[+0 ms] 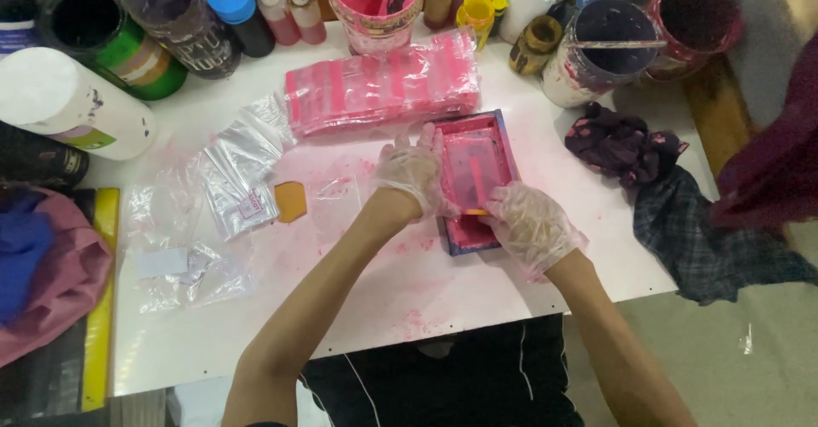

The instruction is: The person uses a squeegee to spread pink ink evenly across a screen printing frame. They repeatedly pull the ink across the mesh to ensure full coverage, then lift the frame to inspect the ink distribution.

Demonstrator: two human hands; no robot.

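1. White table dusted with pink powder, crowded along its far edge: white cylinder lying on its side at far left, green-banded open jar and dark jar beside it, pink bucket at the back centre, large paint-smeared tub with a stick across its rim at the back right.
2. Dark cloths bunched at the right edge, just beside the tray.
3. Stack of pink zip bags lay directly behind the tray, near its far end; loose clear bags spread to the left, well apart from both hands.
4. Rectangular pink tray sat near the table's middle-right, long axis running from the near edge toward the far edge, tilted slightly rightward at the far end, open side up.
5. Left hand, gloved in clear plastic, reached in from below left, forearm angled across the table, fingers pressed against the tray's left wall, holding it.
6. Right hand, likewise gloved, rested at the tray's near right corner, fingers curled over the rim; could not tell whether anything was pinched.
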